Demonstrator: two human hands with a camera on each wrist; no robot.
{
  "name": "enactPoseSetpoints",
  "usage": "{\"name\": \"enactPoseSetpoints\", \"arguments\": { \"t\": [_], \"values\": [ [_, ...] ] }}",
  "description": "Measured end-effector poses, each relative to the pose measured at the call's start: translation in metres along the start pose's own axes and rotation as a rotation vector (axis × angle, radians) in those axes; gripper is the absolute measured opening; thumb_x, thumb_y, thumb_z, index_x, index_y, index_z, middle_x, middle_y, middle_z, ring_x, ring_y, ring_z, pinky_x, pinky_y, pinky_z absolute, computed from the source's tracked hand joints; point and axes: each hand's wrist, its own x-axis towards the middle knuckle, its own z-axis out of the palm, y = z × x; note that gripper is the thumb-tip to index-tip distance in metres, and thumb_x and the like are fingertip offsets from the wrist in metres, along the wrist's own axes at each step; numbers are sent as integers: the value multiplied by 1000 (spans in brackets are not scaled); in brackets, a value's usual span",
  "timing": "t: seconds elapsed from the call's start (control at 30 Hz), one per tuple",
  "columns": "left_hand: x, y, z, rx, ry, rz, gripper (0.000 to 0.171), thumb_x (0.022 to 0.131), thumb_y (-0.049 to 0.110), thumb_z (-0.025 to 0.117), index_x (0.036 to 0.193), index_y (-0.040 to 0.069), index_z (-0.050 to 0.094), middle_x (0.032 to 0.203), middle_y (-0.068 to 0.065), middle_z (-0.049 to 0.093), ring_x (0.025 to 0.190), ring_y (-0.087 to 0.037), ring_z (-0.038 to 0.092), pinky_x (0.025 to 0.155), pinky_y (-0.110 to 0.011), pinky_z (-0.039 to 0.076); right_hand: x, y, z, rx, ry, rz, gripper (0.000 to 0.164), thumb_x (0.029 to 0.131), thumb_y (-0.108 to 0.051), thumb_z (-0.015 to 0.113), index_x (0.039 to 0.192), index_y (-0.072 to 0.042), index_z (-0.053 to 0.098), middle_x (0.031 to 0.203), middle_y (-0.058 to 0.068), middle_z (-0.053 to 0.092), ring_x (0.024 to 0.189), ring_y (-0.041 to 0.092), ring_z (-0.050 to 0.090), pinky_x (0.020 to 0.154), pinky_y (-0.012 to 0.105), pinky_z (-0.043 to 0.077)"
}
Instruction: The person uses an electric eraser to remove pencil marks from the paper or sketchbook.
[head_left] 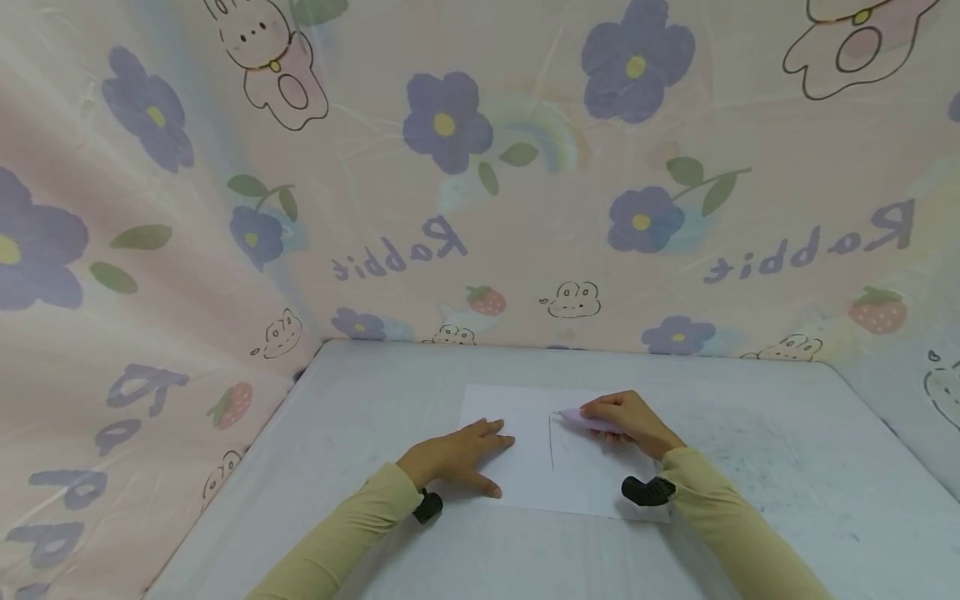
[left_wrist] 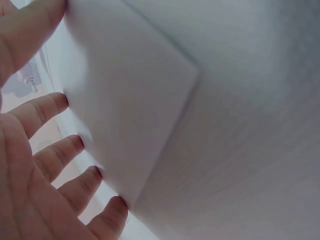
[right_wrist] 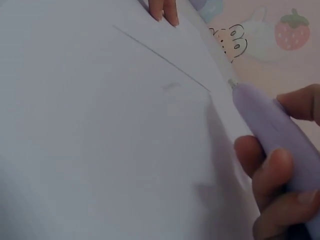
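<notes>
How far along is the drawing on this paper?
Done: one thin line on the paper. In hand: the right hand grips a purple pen near the line's far end; the left hand touches the paper. Remaining: perhaps more strokes, as most of it looks blank.

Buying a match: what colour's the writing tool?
Light purple writing tool, clearest in the right wrist view.

Head view: moderate, diffuse light, apparently from above; soft shadows on the table [head_left: 360, 392] beside the sleeves [head_left: 352, 518]; pale sheen on the curtain [head_left: 525, 250], prints stretched toward the left edge. Left wrist view: dim, bluish-grey, hazy; paper [left_wrist: 130, 95] soft-edged, table blurred, darkest far right. Right wrist view: subdued; blurred shadow [right_wrist: 220, 140] on the paper's right side; drawn line [right_wrist: 161, 58] comparatively crisp; near left corner darkened.
</notes>
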Motion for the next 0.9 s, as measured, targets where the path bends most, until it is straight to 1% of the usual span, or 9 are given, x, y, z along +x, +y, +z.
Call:
{"name": "enactPoseSetpoints", "arguments": {
  "t": [0.17,0.47,0.53,0.67,0.73,0.9],
  "values": [
    [1,-1,1,-2,3,8,82,82,52,73,151,22,38,159,-5,21,144,-28,18,110,-46,28,2,1,-2,-26,32,-2,35,86,-28,74,109,-2,73,83,7,70,57,10,54,49,22,45],
    [2,-2,1,6,-2,-5,83,82,52,73,151,23,38,159,-4,21,145,-28,17,110,-47,28,9,1,-1,-57,16,-1,34,84,-29,74,107,-4,75,96,7,69,55,12,56,49,24,45],
    [2,-2,1,3,-4,-4,83,82,52,72,151,23,37,159,-4,21,145,-28,17,110,-47,28,11,0,0,-70,15,-3,33,84,-29,74,106,-4,75,92,7,69,54,13,56,49,24,44],
    [2,-2,1,1,-4,-2,83,82,52,73,151,22,37,159,-4,21,145,-28,17,110,-47,28,12,-3,1,-102,4,-8,31,85,-29,73,104,-4,76,76,5,67,52,12,54,47,24,40],
    [2,-2,1,5,-3,-5,83,82,53,73,151,23,37,159,-4,20,145,-28,17,110,-46,28,12,-4,2,-111,-1,-11,30,85,-28,73,103,-4,76,70,4,65,51,12,53,46,24,40],
    [3,-4,3,14,-5,-10,83,82,53,72,151,24,36,160,-2,20,145,-26,17,110,-45,27,14,-4,3,-119,-1,-14,31,85,-27,73,103,-2,76,67,4,65,50,12,52,45,24,39]
  ]
}}
